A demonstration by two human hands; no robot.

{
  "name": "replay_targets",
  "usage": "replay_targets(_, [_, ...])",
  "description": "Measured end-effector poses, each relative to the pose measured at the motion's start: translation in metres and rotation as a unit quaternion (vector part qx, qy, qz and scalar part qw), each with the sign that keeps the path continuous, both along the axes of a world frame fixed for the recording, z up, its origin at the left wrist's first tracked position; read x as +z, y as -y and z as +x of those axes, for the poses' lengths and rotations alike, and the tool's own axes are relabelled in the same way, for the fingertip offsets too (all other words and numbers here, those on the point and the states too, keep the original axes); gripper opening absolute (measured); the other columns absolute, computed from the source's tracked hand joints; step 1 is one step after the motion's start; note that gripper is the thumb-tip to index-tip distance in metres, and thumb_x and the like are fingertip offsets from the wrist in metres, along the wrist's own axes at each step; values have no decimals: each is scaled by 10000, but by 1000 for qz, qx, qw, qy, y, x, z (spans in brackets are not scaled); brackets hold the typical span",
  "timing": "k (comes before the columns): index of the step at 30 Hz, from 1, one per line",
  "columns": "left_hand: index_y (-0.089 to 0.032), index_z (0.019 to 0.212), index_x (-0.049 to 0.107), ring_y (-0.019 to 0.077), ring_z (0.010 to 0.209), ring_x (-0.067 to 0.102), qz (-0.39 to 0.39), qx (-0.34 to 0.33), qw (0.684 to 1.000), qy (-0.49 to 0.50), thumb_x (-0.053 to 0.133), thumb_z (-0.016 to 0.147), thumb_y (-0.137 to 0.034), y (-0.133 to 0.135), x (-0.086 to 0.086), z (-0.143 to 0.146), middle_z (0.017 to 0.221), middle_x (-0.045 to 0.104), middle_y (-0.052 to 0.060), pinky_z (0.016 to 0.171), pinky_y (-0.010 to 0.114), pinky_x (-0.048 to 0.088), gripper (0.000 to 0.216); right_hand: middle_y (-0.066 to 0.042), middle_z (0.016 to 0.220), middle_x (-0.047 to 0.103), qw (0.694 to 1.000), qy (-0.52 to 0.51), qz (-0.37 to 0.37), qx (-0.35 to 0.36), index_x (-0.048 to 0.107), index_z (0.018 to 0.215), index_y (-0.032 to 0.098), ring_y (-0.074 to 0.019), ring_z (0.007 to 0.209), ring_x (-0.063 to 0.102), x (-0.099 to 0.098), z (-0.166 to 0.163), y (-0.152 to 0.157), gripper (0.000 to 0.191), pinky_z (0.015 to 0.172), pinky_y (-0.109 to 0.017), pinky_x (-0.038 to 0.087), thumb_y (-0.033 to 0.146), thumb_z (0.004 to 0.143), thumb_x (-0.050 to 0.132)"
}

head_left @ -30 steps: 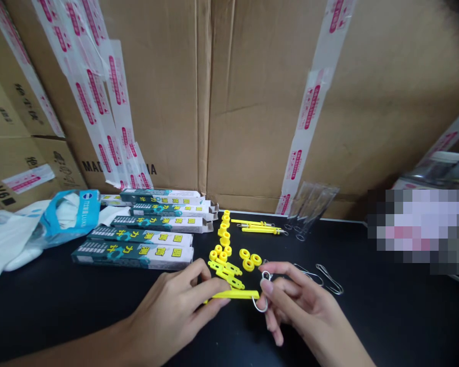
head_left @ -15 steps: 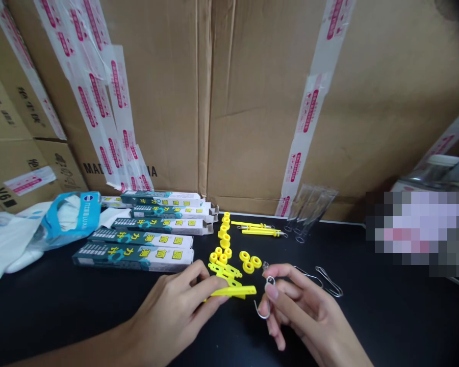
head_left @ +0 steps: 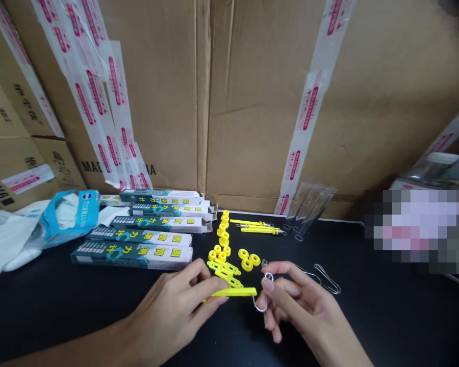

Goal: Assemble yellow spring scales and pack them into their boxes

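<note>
The yellow rod (head_left: pixel 241 292) is in front of me, held above the black table (head_left: pixel 398 316), lying nearly level across the gap between my hands. The bent end of a wire hook (head_left: pixel 260 310) meets the rod's right end from below; I cannot tell whether the wire passes through a hole there. My left hand (head_left: pixel 183 300) grasps the rod's left part between thumb and fingers. My right hand (head_left: pixel 302 300) pinches the ringed upper end of the hook between thumb and index finger, its other fingers curled loosely below.

Just beyond the rod lie two flat yellow plates (head_left: pixel 229 279) with slots, close together. Short yellow tubes (head_left: pixel 219 255) sit grouped behind them, and three yellow rings (head_left: pixel 248 260) lie to the right of these. A small metal piece (head_left: pixel 264 263) shows near my right index fingertip; contact cannot be determined. Further back, yellow caps (head_left: pixel 224 229) form a row leading away from me, with yellow sticks fitted with springs (head_left: pixel 258 229) to their right. Loose wire hooks (head_left: pixel 331 278) lie beyond my right hand.

Printed cartons (head_left: pixel 132 256) are ranged at the left, and a blue-and-clear bag (head_left: pixel 67 216) is next to them. Clear tubes (head_left: pixel 311 209) lean against a large cardboard box (head_left: pixel 260 102) at the rear. An area at far right is pixelated and unreadable.
</note>
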State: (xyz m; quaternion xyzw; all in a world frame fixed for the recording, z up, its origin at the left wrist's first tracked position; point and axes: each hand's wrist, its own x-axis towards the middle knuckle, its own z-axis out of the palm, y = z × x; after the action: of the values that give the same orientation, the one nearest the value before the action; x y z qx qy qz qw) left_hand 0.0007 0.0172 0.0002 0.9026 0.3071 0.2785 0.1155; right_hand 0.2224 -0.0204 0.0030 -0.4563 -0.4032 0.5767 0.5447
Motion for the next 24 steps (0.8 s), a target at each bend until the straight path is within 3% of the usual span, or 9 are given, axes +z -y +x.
replay_targets(9, [-250,1124,644,165,710,642,-8,9,1000,-11,411,1047,-275,-1,0,0,946,599,31,635,304,532,247,-9,609,739,1000,-4,13,-3,543,811,195,-138,453,681,0,0,0,412,402,-198,511,471,736,839])
replay_targets(17, [-241,1134,615,187,789,661,-26,13,999,-17,335,1066,-264,2,5,0,951,639,27,677,312,536,288,-42,715,789,999,-16,7,45,473,760,212,-179,513,748,0,-2,2,414,367,-179,533,446,771,815])
replay_targets(24, [-261,1133,630,174,782,668,-16,20,1000,-18,415,1047,-240,0,3,1,962,650,16,678,292,528,233,-18,672,764,995,-39,-22,87,488,762,199,-151,494,735,7,2,0,409,360,-139,492,461,786,801])
